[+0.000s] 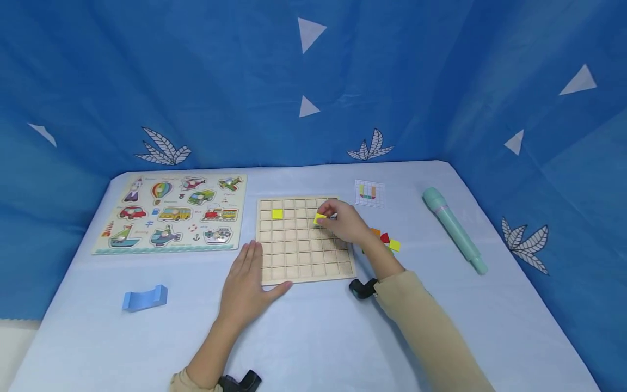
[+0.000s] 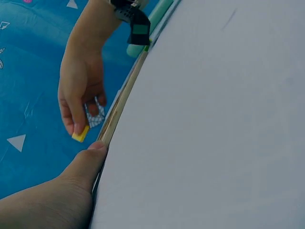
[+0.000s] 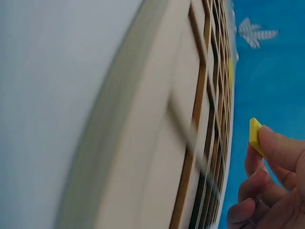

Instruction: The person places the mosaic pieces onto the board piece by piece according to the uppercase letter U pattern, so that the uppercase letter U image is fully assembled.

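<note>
A wooden grid board [image 1: 294,256] lies in the middle of the table, with one yellow square tile [image 1: 277,214] in an upper-left cell. My right hand [image 1: 344,220] pinches a second yellow tile [image 1: 319,218] between thumb and finger, above the board's upper right; the right wrist view shows this yellow tile [image 3: 256,137] raised off the grid. My left hand [image 1: 247,288] rests at the board's lower-left corner, fingers straight along the left side and thumb [image 2: 88,160] at the front edge. Orange, red and yellow pieces [image 1: 394,245] lie right of the board, partly hidden by my right arm.
A printed pattern card [image 1: 369,193] lies behind the board at right. Further right is a green microphone-shaped toy [image 1: 454,228]. On the left are a vehicle puzzle board [image 1: 168,212] and a blue curved block [image 1: 145,298]. Blue curtain [image 1: 235,81] hangs behind the table.
</note>
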The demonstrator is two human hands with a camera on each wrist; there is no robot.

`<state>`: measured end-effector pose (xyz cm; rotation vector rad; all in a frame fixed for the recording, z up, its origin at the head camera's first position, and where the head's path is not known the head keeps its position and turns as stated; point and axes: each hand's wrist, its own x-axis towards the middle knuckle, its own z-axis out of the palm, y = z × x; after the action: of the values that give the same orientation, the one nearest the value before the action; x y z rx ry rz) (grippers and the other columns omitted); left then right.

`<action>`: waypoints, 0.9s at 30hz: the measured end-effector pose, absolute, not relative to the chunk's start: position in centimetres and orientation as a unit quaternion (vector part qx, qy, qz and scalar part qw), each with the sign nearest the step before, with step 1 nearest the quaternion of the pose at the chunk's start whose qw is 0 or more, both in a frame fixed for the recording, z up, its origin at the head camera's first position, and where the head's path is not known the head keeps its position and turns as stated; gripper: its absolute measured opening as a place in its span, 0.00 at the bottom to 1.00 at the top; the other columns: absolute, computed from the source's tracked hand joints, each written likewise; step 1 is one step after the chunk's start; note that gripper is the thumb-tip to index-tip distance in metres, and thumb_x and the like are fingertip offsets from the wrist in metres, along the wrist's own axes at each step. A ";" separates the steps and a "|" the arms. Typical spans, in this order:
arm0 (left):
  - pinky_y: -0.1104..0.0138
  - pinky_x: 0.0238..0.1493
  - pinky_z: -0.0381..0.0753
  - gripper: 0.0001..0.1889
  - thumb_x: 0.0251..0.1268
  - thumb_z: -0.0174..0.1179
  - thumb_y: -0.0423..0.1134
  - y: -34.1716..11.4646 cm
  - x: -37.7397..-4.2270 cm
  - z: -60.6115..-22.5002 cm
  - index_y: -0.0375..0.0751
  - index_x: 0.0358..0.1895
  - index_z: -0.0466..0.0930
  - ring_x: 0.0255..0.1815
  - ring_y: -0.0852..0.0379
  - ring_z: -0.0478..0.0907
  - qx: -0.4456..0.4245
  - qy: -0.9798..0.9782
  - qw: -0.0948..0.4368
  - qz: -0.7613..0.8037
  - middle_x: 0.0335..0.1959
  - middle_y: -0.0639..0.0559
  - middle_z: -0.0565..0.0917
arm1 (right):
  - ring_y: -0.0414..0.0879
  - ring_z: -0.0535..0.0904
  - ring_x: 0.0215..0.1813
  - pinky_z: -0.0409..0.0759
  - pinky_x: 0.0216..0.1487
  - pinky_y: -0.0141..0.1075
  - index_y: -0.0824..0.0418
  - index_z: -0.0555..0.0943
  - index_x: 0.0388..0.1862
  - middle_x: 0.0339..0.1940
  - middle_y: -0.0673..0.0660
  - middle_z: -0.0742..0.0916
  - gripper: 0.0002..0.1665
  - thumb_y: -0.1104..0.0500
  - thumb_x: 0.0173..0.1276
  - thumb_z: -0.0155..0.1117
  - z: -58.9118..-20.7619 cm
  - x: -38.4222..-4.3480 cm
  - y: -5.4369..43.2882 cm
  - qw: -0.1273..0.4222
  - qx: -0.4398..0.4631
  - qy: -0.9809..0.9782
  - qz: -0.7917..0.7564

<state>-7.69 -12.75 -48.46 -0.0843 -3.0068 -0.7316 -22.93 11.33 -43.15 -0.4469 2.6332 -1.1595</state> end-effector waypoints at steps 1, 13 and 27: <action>0.50 0.81 0.49 0.63 0.52 0.58 0.77 -12.7 -7.7 -48.5 0.31 0.78 0.48 0.83 0.41 0.45 -0.029 -0.971 0.022 -0.237 0.81 0.37 0.51 | 0.47 0.78 0.46 0.78 0.45 0.38 0.55 0.79 0.47 0.42 0.52 0.83 0.10 0.54 0.70 0.66 -43.2 -23.0 10.5 0.119 -0.161 0.896 -0.397; 0.51 0.81 0.50 0.62 0.53 0.58 0.77 -12.5 -7.7 -48.7 0.30 0.78 0.49 0.82 0.41 0.46 -0.034 -0.972 0.040 -0.228 0.80 0.36 0.53 | 0.43 0.78 0.43 0.79 0.46 0.36 0.55 0.81 0.46 0.40 0.49 0.84 0.09 0.55 0.71 0.65 -43.6 -22.9 3.0 0.120 -0.184 0.901 -0.374; 0.52 0.81 0.50 0.63 0.52 0.58 0.77 -12.7 -7.7 -48.8 0.32 0.78 0.49 0.82 0.42 0.46 -0.034 -0.973 0.042 -0.225 0.80 0.37 0.53 | 0.41 0.74 0.37 0.74 0.38 0.32 0.51 0.81 0.42 0.36 0.48 0.80 0.05 0.53 0.70 0.66 -44.4 -22.9 1.7 0.104 -0.203 0.919 -0.320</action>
<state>-7.70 -12.74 -48.81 -0.1039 -2.9773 -0.6881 -22.89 1.68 -44.40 -0.5983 2.7121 -0.9449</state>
